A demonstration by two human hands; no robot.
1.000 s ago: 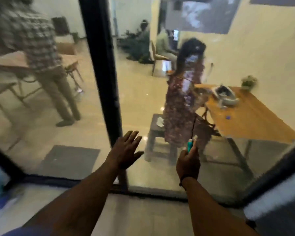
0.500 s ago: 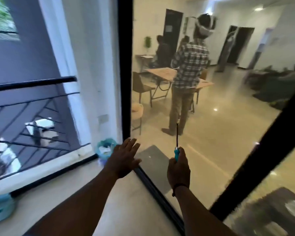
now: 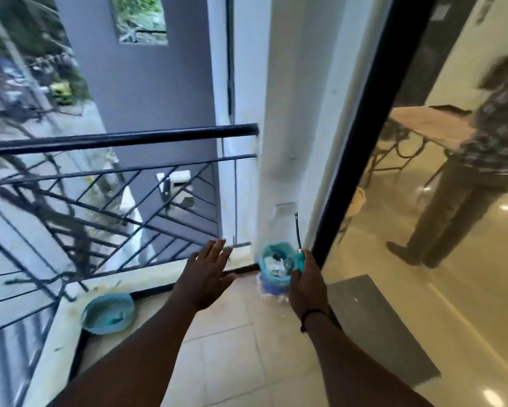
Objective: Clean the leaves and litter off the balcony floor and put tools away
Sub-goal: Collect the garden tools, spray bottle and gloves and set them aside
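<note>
My right hand (image 3: 307,282) grips the teal handle of a thin tool (image 3: 299,245) whose dark metal shaft points straight up. My left hand (image 3: 207,276) is stretched forward over the balcony floor (image 3: 232,348) with its fingers straight and spread, holding nothing. A small bin (image 3: 274,268) with a teal liner stands in the far corner, filled with litter, just left of my right hand. A teal basin (image 3: 109,312) lies on the floor at the left by the ledge.
A black metal railing (image 3: 115,139) runs along the left side over a white ledge. A glass door with a black frame (image 3: 352,148) closes off the right. Behind the glass are a person (image 3: 476,160), tables and a grey mat (image 3: 385,327).
My view has swung left from the glass door to the balcony corner; the bin, basin and railing now show. Both hands keep their pose, the right still holding the tool.
</note>
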